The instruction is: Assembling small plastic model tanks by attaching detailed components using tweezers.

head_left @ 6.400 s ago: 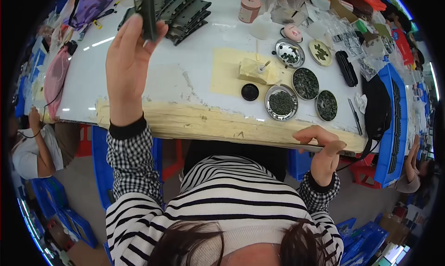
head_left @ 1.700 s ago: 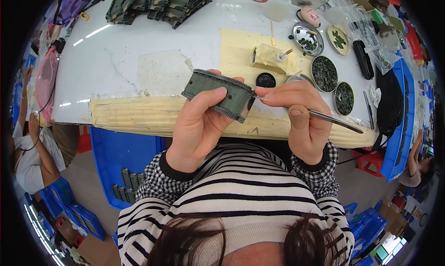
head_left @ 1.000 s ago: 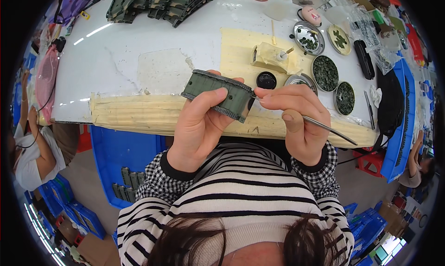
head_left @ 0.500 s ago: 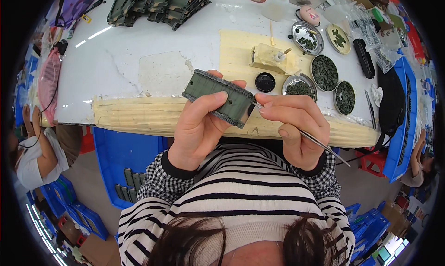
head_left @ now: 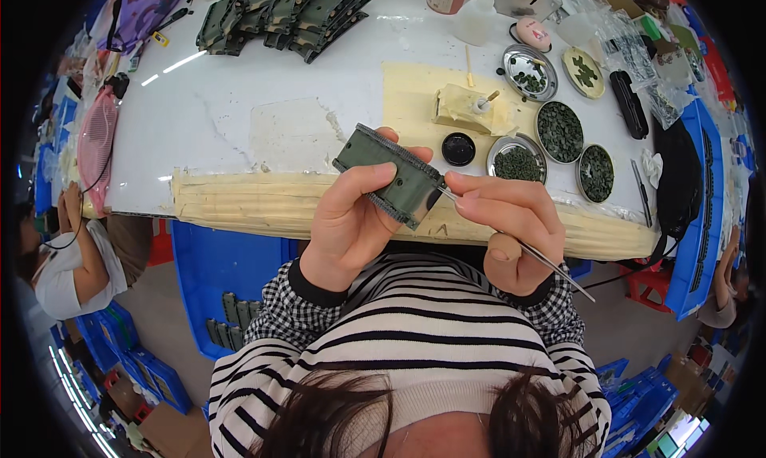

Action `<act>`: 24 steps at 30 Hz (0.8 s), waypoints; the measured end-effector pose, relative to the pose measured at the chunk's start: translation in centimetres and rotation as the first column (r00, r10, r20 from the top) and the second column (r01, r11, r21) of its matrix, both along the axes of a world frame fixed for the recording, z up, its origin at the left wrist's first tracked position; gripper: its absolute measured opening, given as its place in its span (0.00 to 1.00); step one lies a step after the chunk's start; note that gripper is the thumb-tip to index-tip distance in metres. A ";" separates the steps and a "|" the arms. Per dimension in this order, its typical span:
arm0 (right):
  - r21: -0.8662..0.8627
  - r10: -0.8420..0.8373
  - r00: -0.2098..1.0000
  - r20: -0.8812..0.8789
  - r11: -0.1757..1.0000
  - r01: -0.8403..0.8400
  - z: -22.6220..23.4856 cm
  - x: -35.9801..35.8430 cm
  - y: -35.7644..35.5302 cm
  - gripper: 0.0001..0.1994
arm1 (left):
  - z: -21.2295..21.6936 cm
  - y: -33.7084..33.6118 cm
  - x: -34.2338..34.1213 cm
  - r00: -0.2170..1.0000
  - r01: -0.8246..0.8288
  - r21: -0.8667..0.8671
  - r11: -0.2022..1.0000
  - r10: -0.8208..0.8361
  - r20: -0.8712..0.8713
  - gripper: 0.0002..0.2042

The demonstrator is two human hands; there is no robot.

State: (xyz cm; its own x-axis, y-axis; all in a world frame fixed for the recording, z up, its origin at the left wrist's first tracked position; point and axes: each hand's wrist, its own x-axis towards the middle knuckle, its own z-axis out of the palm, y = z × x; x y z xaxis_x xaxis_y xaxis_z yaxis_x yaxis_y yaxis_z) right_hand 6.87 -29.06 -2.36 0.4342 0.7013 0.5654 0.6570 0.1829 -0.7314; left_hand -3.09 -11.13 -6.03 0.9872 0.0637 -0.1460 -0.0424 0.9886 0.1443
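Observation:
My left hand (head_left: 343,227) grips a green-and-brown camouflage model tank hull (head_left: 413,188), its thumb on the flat face and its fingers behind. Toothed, track-like strips run along the hull's long edges. My right hand (head_left: 523,219) is closed around slim steel tweezers (head_left: 552,266). The tip of the tweezers meets the hull's right end, close to the upper strip; whether a small part sits in the tip is too small to tell. Just beyond the hands are a small round black pot (head_left: 458,148) and a tape-wrapped block (head_left: 456,111) with a stick standing in it.
Round tins of small dark-green parts (head_left: 560,129) stand at the right, beside a black case (head_left: 629,104). Several camouflage hulls (head_left: 283,15) are piled at the back left. A blue tray (head_left: 215,266) is below the padded table edge (head_left: 255,199). Other people sit at both sides.
The whole view has shifted slightly. The hull stays in my left hand, and the tweezers in my right hand remain at its right end, with only a small change of angle.

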 end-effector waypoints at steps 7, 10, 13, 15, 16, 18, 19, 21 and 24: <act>-0.042 -0.027 0.998 0.050 0.999 0.029 0.4 -0.3 0.2 0.17 | 0.2 -0.2 -0.1 0.998 -0.036 0.055 0.998 0.039 -0.055 0.17; -0.041 0.000 0.999 0.051 0.999 0.002 0.3 -0.2 0.0 0.13 | 0.1 -0.2 -0.2 0.998 -0.035 0.059 0.998 0.038 -0.049 0.17; -0.033 0.034 0.998 0.054 0.999 -0.032 0.4 -0.1 0.1 0.15 | 0.0 -0.1 -0.2 0.999 -0.019 0.040 0.999 0.021 -0.039 0.17; -0.045 0.046 0.997 0.068 0.998 -0.043 0.6 -0.1 0.1 0.15 | -0.1 0.1 -0.2 1.000 0.013 -0.006 1.000 -0.013 -0.023 0.17; -0.055 0.051 0.996 0.074 0.997 -0.047 0.7 0.0 0.1 0.15 | -0.2 0.1 -0.2 1.000 0.016 -0.020 1.000 -0.016 -0.025 0.17; -0.059 0.053 0.995 0.084 0.997 -0.049 0.7 0.0 0.1 0.15 | -0.4 0.0 -0.2 0.999 0.021 -0.049 0.999 -0.023 -0.028 0.17; -0.053 0.050 0.995 0.088 0.998 -0.046 0.6 0.0 0.2 0.15 | -0.5 0.0 -0.2 0.999 0.022 -0.050 0.998 -0.024 -0.034 0.16; -0.041 0.040 0.995 0.086 0.998 -0.036 0.5 0.0 0.3 0.15 | -0.7 0.0 -0.3 0.999 0.023 -0.052 0.998 -0.026 -0.045 0.16; -0.008 0.007 0.998 0.057 1.000 -0.006 0.2 -0.2 0.3 0.15 | -0.6 -0.1 -0.3 0.999 0.033 -0.065 0.997 -0.033 0.006 0.16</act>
State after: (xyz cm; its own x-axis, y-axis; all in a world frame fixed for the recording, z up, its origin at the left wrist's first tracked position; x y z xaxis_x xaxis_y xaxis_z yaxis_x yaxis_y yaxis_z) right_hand 6.69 -28.71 -2.17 0.3968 0.7085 0.5836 0.6966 0.1816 -0.6941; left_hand -3.36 -11.25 -6.66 0.9893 0.0219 -0.1443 -0.0104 0.9968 0.0797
